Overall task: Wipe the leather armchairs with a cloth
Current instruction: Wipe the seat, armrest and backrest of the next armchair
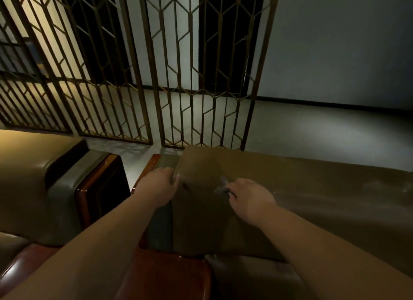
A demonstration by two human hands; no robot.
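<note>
With the left hand (159,184) gripping the olive-brown leather armchair's (290,201) back corner, the right hand (250,197), pinching a small grey cloth (221,185), would do best with overlapping strokes rightward.

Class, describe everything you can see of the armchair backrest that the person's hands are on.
The armchair backrest is a broad, smooth cushion in olive-brown leather, dimly lit, with pale scuffs towards its right. It stands before the metal lattice screen. The left hand grips its left edge; the right hand rests on its face, holding a small cloth. Glossy reddish wooden trim borders it below.
</note>
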